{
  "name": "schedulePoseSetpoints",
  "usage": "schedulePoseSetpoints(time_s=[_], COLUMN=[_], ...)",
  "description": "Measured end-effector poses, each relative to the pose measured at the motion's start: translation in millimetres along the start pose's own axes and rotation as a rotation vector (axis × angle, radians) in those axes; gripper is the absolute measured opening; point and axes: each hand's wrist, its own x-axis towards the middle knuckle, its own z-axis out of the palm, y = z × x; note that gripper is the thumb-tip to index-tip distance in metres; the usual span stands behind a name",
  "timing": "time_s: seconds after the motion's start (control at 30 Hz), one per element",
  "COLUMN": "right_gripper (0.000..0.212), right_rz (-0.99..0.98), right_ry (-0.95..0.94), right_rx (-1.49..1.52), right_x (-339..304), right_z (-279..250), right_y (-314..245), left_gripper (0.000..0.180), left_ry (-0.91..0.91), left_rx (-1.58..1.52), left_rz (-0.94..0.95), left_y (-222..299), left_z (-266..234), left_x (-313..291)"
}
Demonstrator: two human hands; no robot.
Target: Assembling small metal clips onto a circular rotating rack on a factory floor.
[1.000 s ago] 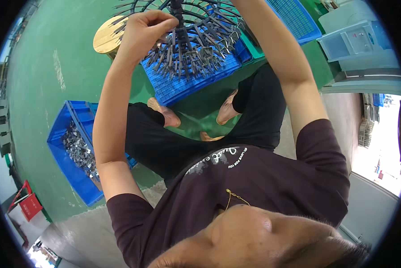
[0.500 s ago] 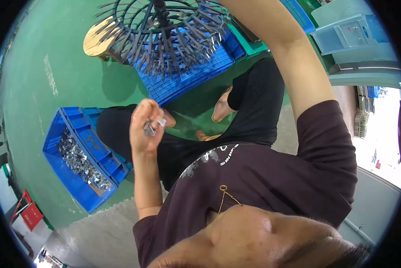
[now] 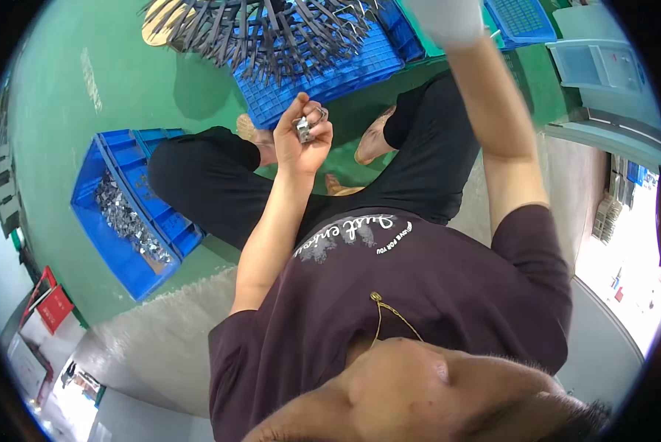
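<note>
My left hand [image 3: 306, 151] is bare and closed around several small silvery metal pieces [image 3: 303, 130], held in front of my lap with the fingers curled. My right hand [image 3: 446, 20], in a white glove, is at the top edge, beside the dark round rack; it is smeared and partly cut off, so its fingers cannot be read. Many dark flat prongs fan out from the rack [image 3: 279, 40], which stands over a blue crate [image 3: 323, 85]. On my left, a blue bin [image 3: 109, 254] contains a heap of small grey metal pieces [image 3: 128, 217].
Behind the rack is a round wooden stool [image 3: 157, 29]. My knees flank the space before the blue crate. A blue basket [image 3: 522, 22] and pale clear plastic drawers [image 3: 596, 62] stand at the far right. A red object [image 3: 54, 308] sits at the far left.
My left hand has moved right and forward with the metal pieces. The right forearm has swung, bringing the gloved hand into view at the top. The view has shifted, and the rack appears higher.
</note>
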Motion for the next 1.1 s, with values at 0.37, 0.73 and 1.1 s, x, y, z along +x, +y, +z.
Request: schedulePoseSetpoints(time_s=[0.37,0.73,1.1], right_gripper=[0.015,0.013,0.014], right_rz=[0.959,0.836,0.69], right_ry=[-0.158,-0.254,-0.045], right_rx=[0.471,0.042,-0.054], right_x=[-234.1,-228.0,-262.1], right_z=[104.2,110.0,133.0], right_y=[-10.6,-14.9,15.1], left_gripper=[0.016,0.022,0.024], left_ry=[0.151,0.499,0.574], left_rx=[0.308,0.467,1.132], left_rz=[-0.004,0.08,-0.005], left_y=[-12.3,5.9,6.8], left_z=[-29.0,-57.9,-45.6], left_x=[19.5,24.4,49.9])
